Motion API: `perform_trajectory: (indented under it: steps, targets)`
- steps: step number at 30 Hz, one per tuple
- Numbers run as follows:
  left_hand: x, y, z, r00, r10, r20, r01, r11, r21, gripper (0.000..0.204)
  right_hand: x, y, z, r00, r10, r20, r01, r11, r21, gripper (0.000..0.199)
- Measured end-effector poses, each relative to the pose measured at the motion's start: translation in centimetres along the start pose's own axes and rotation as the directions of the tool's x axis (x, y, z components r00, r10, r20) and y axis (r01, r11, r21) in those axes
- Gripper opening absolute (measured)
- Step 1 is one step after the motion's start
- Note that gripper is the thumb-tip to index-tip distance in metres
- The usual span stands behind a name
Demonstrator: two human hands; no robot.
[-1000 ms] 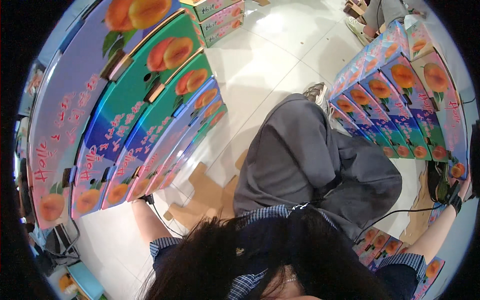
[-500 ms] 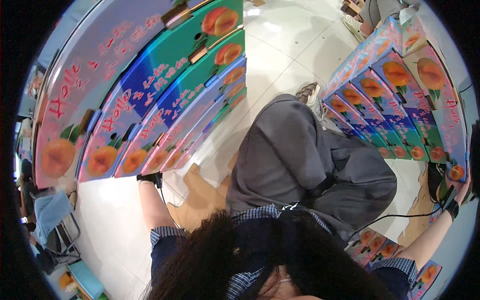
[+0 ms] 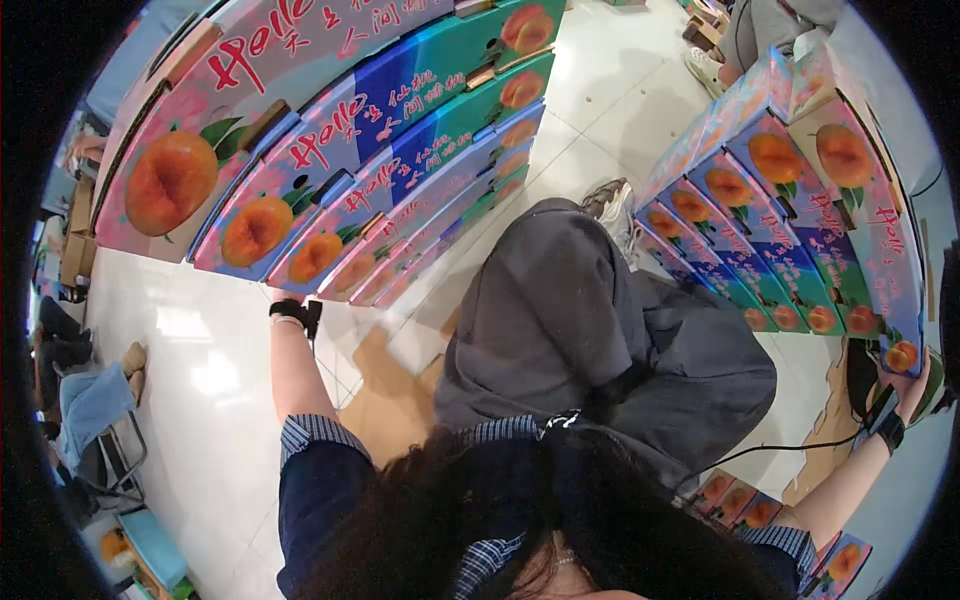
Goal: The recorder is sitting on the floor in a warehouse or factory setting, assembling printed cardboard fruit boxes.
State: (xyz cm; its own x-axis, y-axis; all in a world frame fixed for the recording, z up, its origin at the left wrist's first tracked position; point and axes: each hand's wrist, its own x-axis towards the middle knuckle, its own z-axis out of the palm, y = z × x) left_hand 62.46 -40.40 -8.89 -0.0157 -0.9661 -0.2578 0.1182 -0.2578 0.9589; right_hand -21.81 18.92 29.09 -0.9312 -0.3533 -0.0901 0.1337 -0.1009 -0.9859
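Note:
On my left rises a tall stack of pink, blue and green fruit cartons [image 3: 330, 145] printed with orange peaches. My left hand [image 3: 288, 297] is at the near lower side of this stack; its fingers are hidden behind the cartons, and a black band with a small device circles the wrist. A second carton stack [image 3: 790, 215] stands to the right. My right hand [image 3: 906, 386] touches the near bottom corner of its closest carton, with the fingers mostly out of sight. A black device is strapped to that wrist too.
My bent legs in grey trousers [image 3: 600, 320] lie between the stacks. Brown cardboard [image 3: 390, 375] is on the white tiled floor [image 3: 200, 340]. A black cable [image 3: 790, 447] runs to my right wrist. More cartons [image 3: 735, 500] lie beside my right arm. Another person's shoe [image 3: 705, 72] shows at the far right.
The left stack has shifted up and to the right in view and turned somewhat. My left hand moved forward with it. My right hand stays by the right stack's near corner.

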Motion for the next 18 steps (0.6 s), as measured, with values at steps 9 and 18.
perform_trajectory:
  steps: [9,18]
  targets:
    - [4.8,1.2,3.0,0.998,0.061,-0.034,-0.065,0.988,-0.139,0.039,-0.3,0.7,-1.7,0.997,-0.076,0.000,0.076,0.996,-0.038,0.047]
    - [9.8,0.7,12.2,0.980,0.137,-0.144,-0.177,0.930,-0.322,0.038,-3.3,1.2,3.8,0.990,-0.084,-0.111,0.074,0.993,-0.089,0.051]
